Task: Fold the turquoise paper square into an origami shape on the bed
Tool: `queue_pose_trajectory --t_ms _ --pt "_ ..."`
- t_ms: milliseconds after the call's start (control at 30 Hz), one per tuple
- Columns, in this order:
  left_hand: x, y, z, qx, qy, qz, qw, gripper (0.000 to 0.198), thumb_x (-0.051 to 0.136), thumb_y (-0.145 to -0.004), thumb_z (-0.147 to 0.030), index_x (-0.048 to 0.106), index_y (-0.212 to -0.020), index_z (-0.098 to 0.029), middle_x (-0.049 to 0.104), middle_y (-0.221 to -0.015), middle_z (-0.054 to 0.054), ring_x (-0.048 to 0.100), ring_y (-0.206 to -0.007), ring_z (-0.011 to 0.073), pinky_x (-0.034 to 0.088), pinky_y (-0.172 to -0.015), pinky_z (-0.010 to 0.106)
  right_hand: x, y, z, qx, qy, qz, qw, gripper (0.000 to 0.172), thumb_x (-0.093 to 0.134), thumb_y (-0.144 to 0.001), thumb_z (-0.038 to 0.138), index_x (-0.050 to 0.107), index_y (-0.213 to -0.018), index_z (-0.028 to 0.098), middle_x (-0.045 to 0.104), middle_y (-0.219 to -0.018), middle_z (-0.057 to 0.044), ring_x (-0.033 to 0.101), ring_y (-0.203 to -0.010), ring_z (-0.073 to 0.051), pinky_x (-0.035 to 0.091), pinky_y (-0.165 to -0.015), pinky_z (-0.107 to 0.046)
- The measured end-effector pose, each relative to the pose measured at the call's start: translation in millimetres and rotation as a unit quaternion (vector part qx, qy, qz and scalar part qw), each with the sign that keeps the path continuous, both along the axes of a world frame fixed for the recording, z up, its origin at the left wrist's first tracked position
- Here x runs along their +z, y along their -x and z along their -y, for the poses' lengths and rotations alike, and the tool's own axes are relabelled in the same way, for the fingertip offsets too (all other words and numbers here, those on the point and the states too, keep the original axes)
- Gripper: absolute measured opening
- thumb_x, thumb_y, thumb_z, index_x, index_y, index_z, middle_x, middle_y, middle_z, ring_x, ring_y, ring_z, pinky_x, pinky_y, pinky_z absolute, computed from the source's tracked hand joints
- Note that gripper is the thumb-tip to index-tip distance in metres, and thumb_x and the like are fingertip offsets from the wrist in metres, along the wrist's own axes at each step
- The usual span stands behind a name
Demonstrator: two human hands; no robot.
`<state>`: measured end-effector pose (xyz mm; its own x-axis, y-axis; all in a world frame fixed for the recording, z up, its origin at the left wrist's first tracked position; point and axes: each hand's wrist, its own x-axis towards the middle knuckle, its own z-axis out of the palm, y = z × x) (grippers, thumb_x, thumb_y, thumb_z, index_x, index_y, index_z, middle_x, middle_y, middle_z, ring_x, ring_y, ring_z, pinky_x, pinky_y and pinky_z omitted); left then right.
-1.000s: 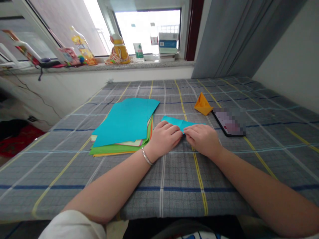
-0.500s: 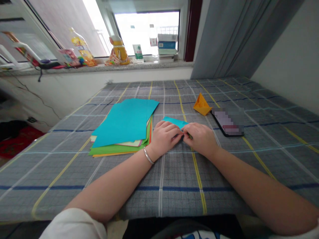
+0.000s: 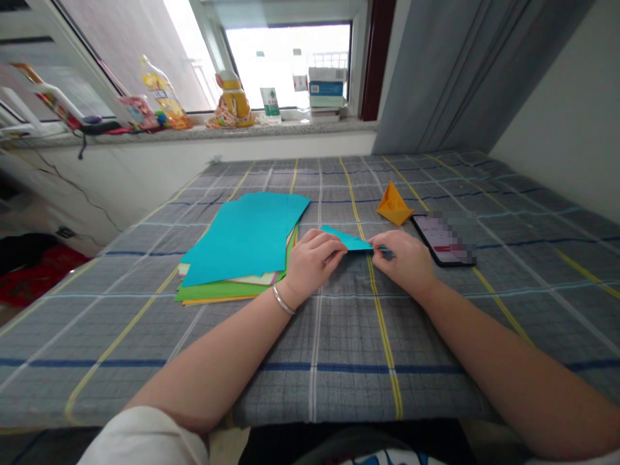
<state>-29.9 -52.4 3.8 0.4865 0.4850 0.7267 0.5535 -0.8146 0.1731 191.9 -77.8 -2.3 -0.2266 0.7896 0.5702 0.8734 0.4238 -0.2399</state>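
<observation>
Between my two hands is a small folded piece of blue paper (image 3: 351, 241), its near edge running level from one hand to the other. My left hand (image 3: 317, 258) pinches its left end between thumb and fingers; a silver bangle circles that wrist. The right end is pinched by my right hand (image 3: 404, 259). Parts of the paper are covered by my fingers. Just left of my left hand lies a stack of coloured paper (image 3: 242, 242), blue on top with green, orange and white edges below. An orange folded paper boat (image 3: 394, 205) stands beyond my right hand.
A phone (image 3: 443, 239) lies right of my right hand, near the boat. The table is covered by a grey plaid cloth (image 3: 271, 336). On the windowsill (image 3: 290, 129) at the back stand bottles, a tube and stacked boxes. A grey curtain (image 3: 436, 77) hangs at right.
My hands have moved apart along the blue paper's near edge, the left one leftward and the right one rightward. More of the paper now shows between them.
</observation>
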Motion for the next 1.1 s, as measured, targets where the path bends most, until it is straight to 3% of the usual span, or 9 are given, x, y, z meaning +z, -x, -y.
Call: queue_pose_trajectory --t_ms 300,533,700,800,867,933,1000,1100 --pt "0.1 13.2 -11.0 0.035 0.04 0.04 0.998 0.012 0.053 -0.093 -0.023 0.063 -0.087 -0.02 0.068 -0.091 0.003 0.06 -0.093 0.017 0.048 -0.087 0.033 -2.7 -21.6 -13.9 0.05 -0.009 -0.087 0.995 0.009 0.051 -0.078 0.016 0.055 -0.076 0.023 0.072 -0.097 -0.005 0.063 -0.097 -0.021 0.045 -0.091 -0.038" --pt "-3.8 13.5 -15.8 0.019 0.043 0.093 0.995 0.011 0.052 -0.093 -0.022 0.061 -0.087 -0.021 0.065 -0.09 0.003 0.06 -0.092 0.017 0.049 -0.085 0.032 -12.5 -28.2 -23.0 0.092 -0.065 -0.127 0.986 0.012 0.057 -0.071 0.012 0.057 -0.075 0.024 0.071 -0.084 -0.003 0.064 -0.083 -0.022 0.049 -0.082 -0.038" --pt "-7.8 17.1 -22.7 0.045 0.043 0.151 0.987 0.008 0.053 -0.092 -0.021 0.06 -0.087 -0.021 0.063 -0.09 0.003 0.058 -0.09 0.0166 0.049 -0.084 0.032 -15.6 -34.4 -24.5 0.046 -0.062 -0.144 0.987 0.011 0.056 -0.072 0.014 0.057 -0.075 0.024 0.07 -0.082 -0.002 0.064 -0.081 -0.022 0.051 -0.075 -0.038" --pt "-11.7 17.4 -25.8 0.054 0.049 0.192 0.979 0.005 0.057 -0.09 -0.021 0.061 -0.087 -0.021 0.062 -0.091 0.004 0.058 -0.093 0.0169 0.05 -0.084 0.032 -9.6 -34.0 -21.3 0.012 -0.104 -0.154 0.983 0.013 0.053 -0.076 0.015 0.058 -0.083 0.024 0.071 -0.089 -0.004 0.064 -0.085 -0.023 0.051 -0.075 -0.039" --pt "-13.6 13.9 -23.9 0.03 0.048 0.189 0.98 0.003 0.059 -0.089 -0.021 0.061 -0.087 -0.02 0.062 -0.095 0.005 0.058 -0.097 0.0172 0.05 -0.086 0.033 -2.7 -28.1 -16.1 0.01 -0.169 -0.126 0.977 0.019 0.055 -0.078 0.017 0.059 -0.095 0.023 0.07 -0.099 -0.007 0.063 -0.095 -0.025 0.049 -0.084 -0.043" --pt "-14.8 7.6 -19.1 -0.008 0.05 0.169 0.984 0.002 0.059 -0.088 -0.02 0.059 -0.086 -0.02 0.063 -0.097 0.005 0.06 -0.1 0.0174 0.05 -0.089 0.035 3.8 -18.0 -8.8 0.053 -0.197 -0.06 0.977 0.024 0.063 -0.078 0.023 0.06 -0.102 0.022 0.07 -0.106 -0.008 0.062 -0.102 -0.026 0.046 -0.093 -0.045" --pt "-15.7 0.3 -13.3 -0.053 0.066 0.152 0.985 0.004 0.057 -0.088 -0.017 0.057 -0.085 -0.02 0.064 -0.097 0.005 0.061 -0.106 0.0182 0.05 -0.092 0.037 7.6 -6.6 -1.3 0.093 -0.177 0.001 0.98 0.021 0.064 -0.081 0.025 0.063 -0.101 0.023 0.071 -0.107 -0.006 0.061 -0.107 -0.026 0.045 -0.095 -0.042" --pt "-17.3 -7.4 -7.8 -0.099 0.084 0.14 0.982 0.008 0.054 -0.087 -0.013 0.054 -0.084 -0.02 0.063 -0.105 0.007 0.059 -0.116 0.0189 0.049 -0.097 0.038 7.6 7.0 7.3 0.105 -0.139 0.039 0.984 0.01 0.057 -0.087 0.021 0.067 -0.09 0.023 0.074 -0.091 -0.002 0.065 -0.094 -0.02 0.047 -0.086 -0.034"
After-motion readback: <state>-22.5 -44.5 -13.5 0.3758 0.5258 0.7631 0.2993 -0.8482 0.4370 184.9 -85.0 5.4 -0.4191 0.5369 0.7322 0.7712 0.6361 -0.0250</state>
